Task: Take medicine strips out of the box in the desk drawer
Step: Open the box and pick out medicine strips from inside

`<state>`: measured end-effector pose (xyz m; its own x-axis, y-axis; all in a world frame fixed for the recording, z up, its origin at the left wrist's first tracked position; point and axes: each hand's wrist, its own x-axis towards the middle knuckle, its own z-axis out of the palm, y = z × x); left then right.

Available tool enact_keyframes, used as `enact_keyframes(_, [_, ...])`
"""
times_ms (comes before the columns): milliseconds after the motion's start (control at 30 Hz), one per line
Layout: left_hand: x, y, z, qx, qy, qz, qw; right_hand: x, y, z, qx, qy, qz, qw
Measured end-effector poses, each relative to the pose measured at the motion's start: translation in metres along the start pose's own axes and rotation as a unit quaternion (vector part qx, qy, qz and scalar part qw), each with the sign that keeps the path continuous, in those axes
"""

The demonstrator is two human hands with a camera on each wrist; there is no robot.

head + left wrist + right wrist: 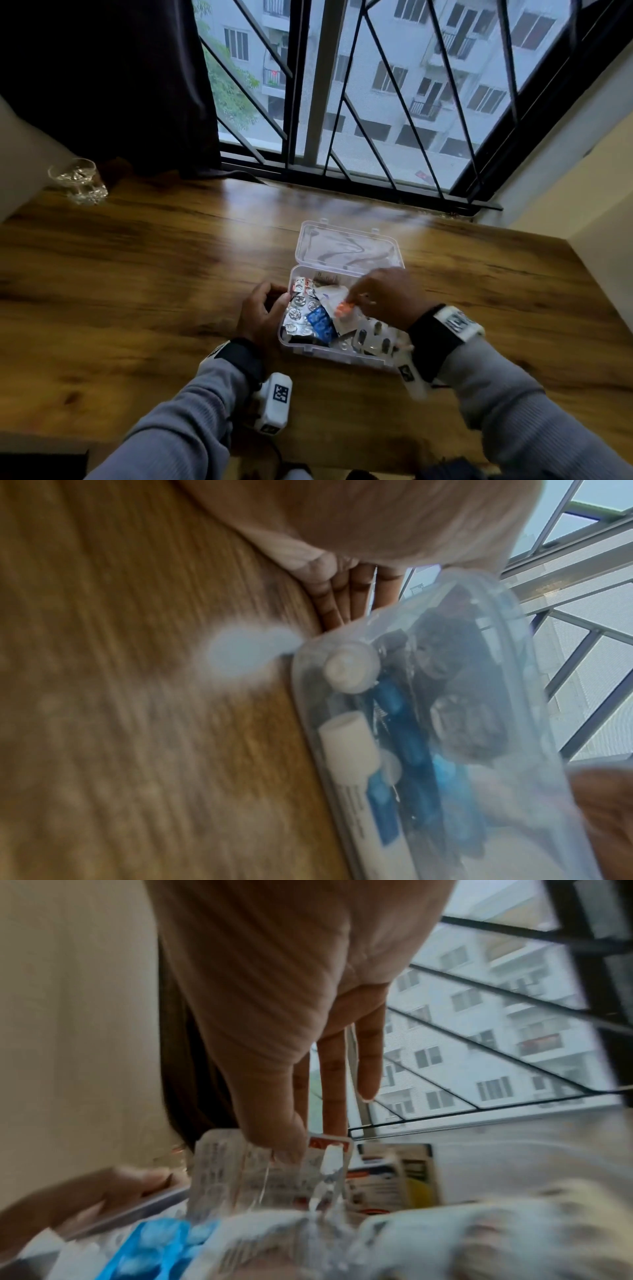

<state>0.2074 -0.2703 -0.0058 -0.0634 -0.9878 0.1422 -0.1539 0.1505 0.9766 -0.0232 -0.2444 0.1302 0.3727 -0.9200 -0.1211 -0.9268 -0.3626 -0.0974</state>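
Note:
A clear plastic box (328, 353) stands open on the wooden desk (137, 291), its lid (346, 250) tipped back toward the window. Inside lie silver strips (298, 315), a blue strip (320, 322), a strip of dark capsules (373, 337) and an orange-pill strip (344, 311). My left hand (263, 308) grips the box's left wall, fingers (346, 596) curled against it. My right hand (383, 294) reaches into the box; in the right wrist view its thumb and forefinger (308, 1139) pinch a clear medicine strip (240, 1172) with a red label. The blue strip (154, 1245) lies below it.
A glass dish (78, 181) sits at the desk's far left corner beside a dark curtain (120, 85). A barred window (376, 102) runs along the back edge and a cream wall (582, 205) closes the right side. A white tube (349, 745) lies in the box.

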Motion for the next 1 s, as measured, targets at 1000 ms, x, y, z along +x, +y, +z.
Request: enact_keyframes(1000, [0.002, -0.005, -0.001, -0.003, 0.009, 0.032, 0.999, 0.029, -0.034, 0.027, 0.172, -0.011, 0.006, 0.985])
